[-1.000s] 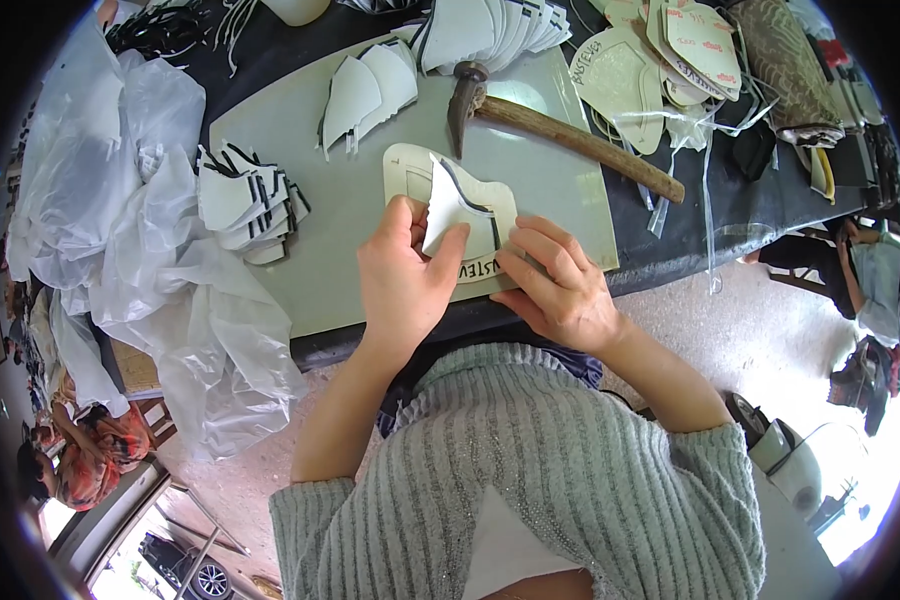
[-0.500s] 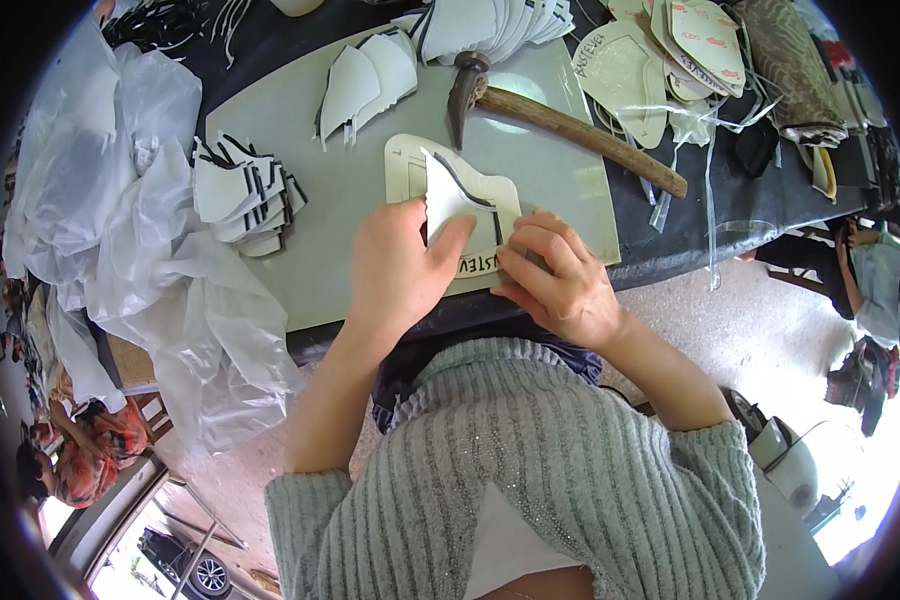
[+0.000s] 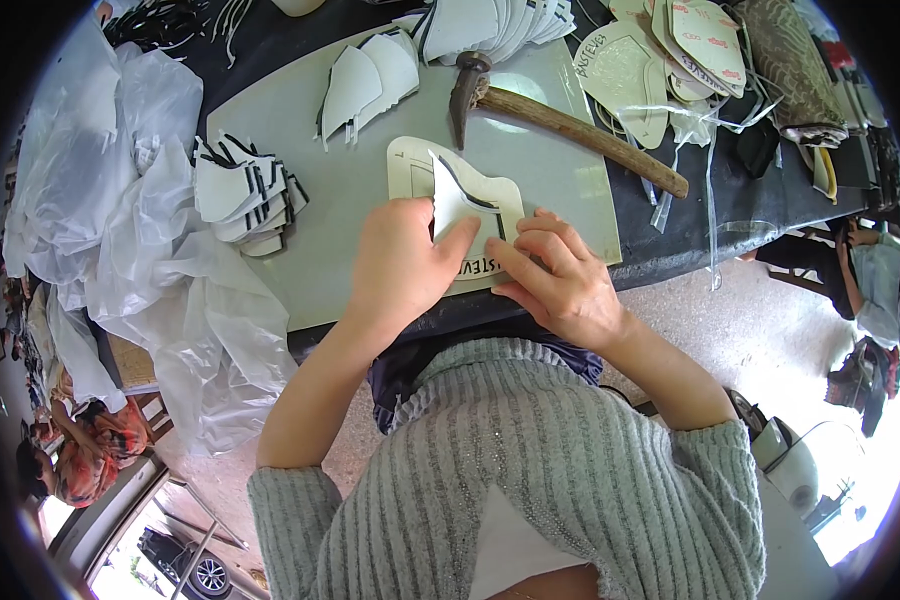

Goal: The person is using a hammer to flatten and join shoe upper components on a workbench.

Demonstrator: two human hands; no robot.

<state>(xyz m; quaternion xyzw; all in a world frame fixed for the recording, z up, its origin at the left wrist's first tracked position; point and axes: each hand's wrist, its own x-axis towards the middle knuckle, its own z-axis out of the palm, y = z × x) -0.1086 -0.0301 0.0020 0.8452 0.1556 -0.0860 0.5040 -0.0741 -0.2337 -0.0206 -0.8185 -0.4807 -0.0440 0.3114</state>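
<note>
A white cut piece (image 3: 452, 205) with a black strip (image 3: 501, 226) along its edge lies over a cream template (image 3: 410, 168) marked with lines and dark lettering. My left hand (image 3: 402, 255) grips the white piece at its left side, thumb on top. My right hand (image 3: 562, 278) has its fingers bent at the template's right edge, the index fingertip on the lower end of the black strip; its thumb tip sits by the template's near edge. Both hands work above the near part of a grey-green board (image 3: 315, 130).
A hammer (image 3: 590, 132) lies beyond the template. White pieces sit in a stack (image 3: 232, 200) at left and in fans (image 3: 375, 80) at the back. Cream templates (image 3: 610, 75) and a rolled patterned cloth (image 3: 790, 70) are at right. Clear plastic sheeting (image 3: 160, 190) hangs at left.
The white piece and template have shifted very slightly to the right with my left hand. My right index finger has moved up a little along the black strip.
</note>
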